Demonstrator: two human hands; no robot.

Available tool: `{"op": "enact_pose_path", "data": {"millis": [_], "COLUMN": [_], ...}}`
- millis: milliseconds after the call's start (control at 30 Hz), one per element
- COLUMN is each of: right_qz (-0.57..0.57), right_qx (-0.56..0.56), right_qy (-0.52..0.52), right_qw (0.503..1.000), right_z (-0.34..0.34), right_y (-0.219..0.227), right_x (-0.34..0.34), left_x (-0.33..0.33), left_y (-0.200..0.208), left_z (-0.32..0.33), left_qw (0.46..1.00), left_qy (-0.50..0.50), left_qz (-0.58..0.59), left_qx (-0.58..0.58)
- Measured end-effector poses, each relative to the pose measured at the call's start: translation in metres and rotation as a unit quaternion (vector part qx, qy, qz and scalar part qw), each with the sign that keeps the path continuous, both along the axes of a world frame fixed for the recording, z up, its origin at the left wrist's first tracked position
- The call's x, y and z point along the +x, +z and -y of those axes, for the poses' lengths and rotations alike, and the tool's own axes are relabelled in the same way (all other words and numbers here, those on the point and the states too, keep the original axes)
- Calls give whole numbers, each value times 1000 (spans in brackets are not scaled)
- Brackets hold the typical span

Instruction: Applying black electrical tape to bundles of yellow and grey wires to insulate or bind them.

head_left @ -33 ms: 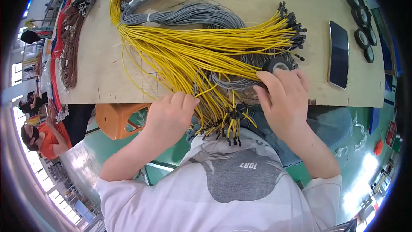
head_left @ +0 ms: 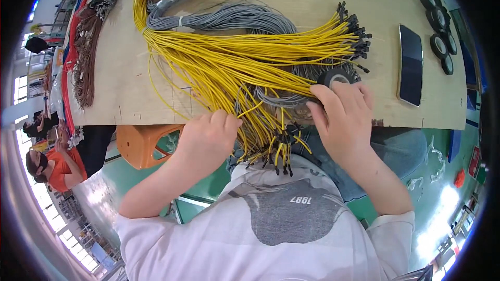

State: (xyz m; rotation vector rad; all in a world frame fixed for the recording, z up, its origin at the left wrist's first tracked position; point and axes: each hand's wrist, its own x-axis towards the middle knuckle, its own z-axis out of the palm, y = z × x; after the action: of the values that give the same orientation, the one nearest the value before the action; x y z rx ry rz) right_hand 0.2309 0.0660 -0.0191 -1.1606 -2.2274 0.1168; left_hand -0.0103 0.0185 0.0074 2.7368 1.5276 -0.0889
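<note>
A large bundle of yellow cables (head_left: 234,52) with black connectors at the ends spreads over the table, some ends hanging past its near edge. My left hand (head_left: 208,138) is closed at the bundle's near side, with its fingertips on a yellow cable; the grip itself is partly hidden. To the right, my right hand (head_left: 345,117) has its fingers curled against a roll of black tape (head_left: 328,76) and seems to grip it. Grey cables (head_left: 284,99) pass between the two hands. Another tied grey cable bundle (head_left: 224,18) lies behind the yellow one.
A phone (head_left: 411,65) lies on the table (head_left: 385,15) at right, with several black tape rolls (head_left: 439,47) beyond it. Brown cables (head_left: 86,57) lie along the left edge. An orange stool (head_left: 138,145) stands below the table, and a person in orange (head_left: 67,169) is farther left.
</note>
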Motion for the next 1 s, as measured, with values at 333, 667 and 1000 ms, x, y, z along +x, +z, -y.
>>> {"op": "enact_pose_path", "data": {"millis": [333,667,1000], "right_qz": [44,-3,-81], "right_qx": [64,-7,-168], "right_qy": [56,68,204], "right_qw": [995,998,961], "right_z": [-36,-39,23], "right_y": [-10,1,24], "right_x": [10,18,14], "left_x": [72,30,49], "left_y": [-3,-15,-7], "left_z": [-33,-6,-46], "left_qw": [944,925,934], "left_qy": [-244,41,-88], "left_qz": [220,377,335], "left_qx": [-14,17,-87]}}
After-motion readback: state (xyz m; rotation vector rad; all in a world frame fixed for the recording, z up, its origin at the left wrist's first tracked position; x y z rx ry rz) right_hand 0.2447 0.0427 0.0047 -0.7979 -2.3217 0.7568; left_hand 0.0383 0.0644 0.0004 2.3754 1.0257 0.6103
